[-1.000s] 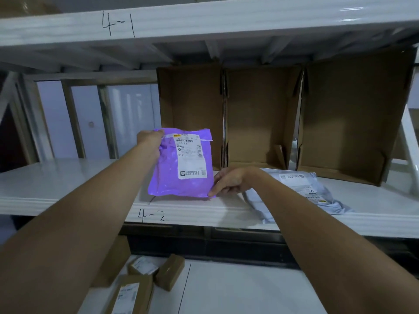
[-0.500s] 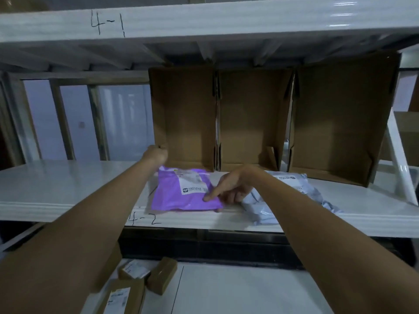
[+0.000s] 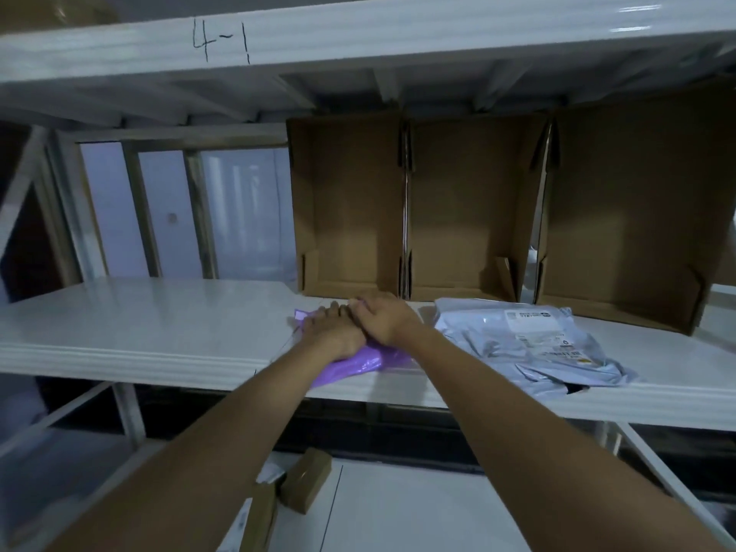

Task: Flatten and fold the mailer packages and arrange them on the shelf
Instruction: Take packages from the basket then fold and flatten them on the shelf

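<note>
Pressing flat-fingered, the left hand and right hand now bear down together on the purple mailer, lowered from upright moments ago onto the shelf; flattening looks underway, folding next.

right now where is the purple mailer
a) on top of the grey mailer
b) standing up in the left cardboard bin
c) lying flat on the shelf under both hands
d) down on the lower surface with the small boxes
c: the purple mailer lies on the shelf, with the left hand and right hand pressing down on it, beside the grey mailer.
</note>
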`<state>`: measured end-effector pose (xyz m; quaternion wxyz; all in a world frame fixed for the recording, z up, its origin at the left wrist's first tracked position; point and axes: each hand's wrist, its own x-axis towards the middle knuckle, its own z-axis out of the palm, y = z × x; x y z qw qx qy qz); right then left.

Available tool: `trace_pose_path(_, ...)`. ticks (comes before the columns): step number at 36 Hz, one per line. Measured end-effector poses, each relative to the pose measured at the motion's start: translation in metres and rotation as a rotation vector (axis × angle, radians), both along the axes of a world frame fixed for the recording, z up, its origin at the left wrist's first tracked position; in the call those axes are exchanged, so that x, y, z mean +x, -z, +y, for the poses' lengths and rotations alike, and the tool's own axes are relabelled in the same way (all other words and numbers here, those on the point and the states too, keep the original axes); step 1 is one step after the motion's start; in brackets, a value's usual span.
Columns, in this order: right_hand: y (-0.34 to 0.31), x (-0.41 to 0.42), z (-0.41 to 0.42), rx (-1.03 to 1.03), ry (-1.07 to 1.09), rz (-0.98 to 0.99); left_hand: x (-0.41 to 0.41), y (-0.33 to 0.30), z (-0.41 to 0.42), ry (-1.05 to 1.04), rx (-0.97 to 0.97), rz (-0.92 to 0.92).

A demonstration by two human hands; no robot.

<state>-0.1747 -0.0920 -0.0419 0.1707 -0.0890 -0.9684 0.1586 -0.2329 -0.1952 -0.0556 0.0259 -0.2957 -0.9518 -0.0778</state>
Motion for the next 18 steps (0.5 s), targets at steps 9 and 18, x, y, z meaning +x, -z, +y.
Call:
trace_pose_path(9, 0.014, -0.007, -0.012, 0.128, -0.073, 0.006, -0.022, 0.015, -0.012, 0.177, 0.332, 0.029)
trace_pose_path(18, 0.021, -0.012, -0.005, 0.048, -0.028, -0.035, -0.018, 0.014, -0.009, 0.260, 0.247, -0.007)
